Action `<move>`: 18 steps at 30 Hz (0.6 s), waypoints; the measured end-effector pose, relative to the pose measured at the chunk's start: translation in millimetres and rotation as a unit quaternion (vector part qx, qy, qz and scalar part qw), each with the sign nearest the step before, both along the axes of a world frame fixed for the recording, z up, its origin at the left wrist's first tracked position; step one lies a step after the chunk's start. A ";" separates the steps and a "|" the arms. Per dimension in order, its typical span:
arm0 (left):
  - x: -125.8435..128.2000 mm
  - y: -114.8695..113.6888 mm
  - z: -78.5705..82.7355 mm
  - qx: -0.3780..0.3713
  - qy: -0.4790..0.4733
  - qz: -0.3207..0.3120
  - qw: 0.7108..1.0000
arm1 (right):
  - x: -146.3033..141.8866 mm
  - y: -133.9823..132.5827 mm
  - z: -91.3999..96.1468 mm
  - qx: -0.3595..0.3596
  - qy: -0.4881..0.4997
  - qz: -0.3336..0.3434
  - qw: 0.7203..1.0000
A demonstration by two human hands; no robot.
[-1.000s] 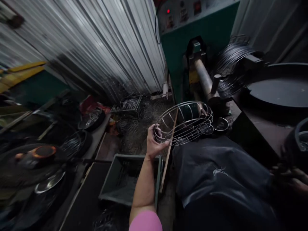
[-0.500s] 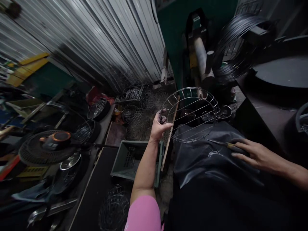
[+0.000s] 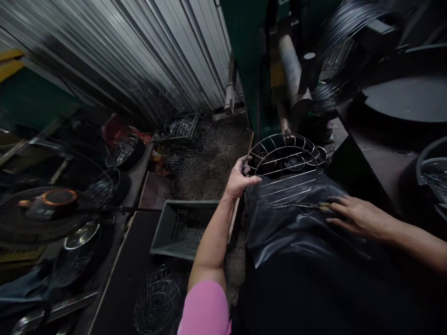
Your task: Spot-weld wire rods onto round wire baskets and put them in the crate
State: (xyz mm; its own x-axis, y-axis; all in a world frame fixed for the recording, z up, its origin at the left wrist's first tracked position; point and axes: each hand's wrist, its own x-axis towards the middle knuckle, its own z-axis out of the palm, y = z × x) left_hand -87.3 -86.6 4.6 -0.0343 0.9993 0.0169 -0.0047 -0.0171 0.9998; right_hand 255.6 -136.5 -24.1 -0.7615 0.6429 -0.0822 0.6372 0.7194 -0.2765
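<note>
My left hand (image 3: 240, 177) grips the left rim of a round wire rack (image 3: 284, 170), whose parallel rods run across a ring with a second ring joined by short bars. The rack is held tilted above a dark apron (image 3: 279, 232) on my lap. In my right hand (image 3: 349, 213) is a pair of pliers (image 3: 309, 205) with yellow on the handle. Their thin jaws point left and lie close to the rack's lower edge; whether they touch it I cannot tell. A few short bent wire pieces (image 3: 306, 217) rest on the apron under the pliers.
A green plastic crate (image 3: 172, 228) stands left of my lap, with piled wire parts (image 3: 159, 298) near it. At the left are a fan (image 3: 52, 204) and a bench with metal bowls (image 3: 82, 235). A machine with a roller (image 3: 290, 60) and a wire coil (image 3: 335, 56) stand ahead.
The view has swung left-to-right a little, shifting the surroundings leftward. The rack is tilted differently, and the pliers' jaws have come nearer to its lower rim. Both hands keep their hold.
</note>
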 end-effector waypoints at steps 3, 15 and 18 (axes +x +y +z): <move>1.8 0.2 -1.9 0.003 0.018 -0.003 1.000 | -3.7 -0.5 2.0 0.017 -0.022 0.014 1.000; 0.3 -5.9 -11.7 -0.021 0.025 -0.024 0.999 | -19.1 -1.9 -12.2 0.064 -0.052 0.042 0.996; -0.6 -7.9 -14.5 -0.025 0.027 -0.027 0.999 | -22.5 -2.6 -11.9 0.064 -0.062 0.051 0.995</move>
State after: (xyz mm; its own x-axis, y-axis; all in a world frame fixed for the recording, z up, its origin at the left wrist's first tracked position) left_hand -87.9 -94.5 -9.9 0.0197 0.9993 -0.0318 0.0489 0.0308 0.9983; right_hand 233.1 -139.1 -35.9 -0.8118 0.5749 -0.1024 0.5834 0.8058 -0.1015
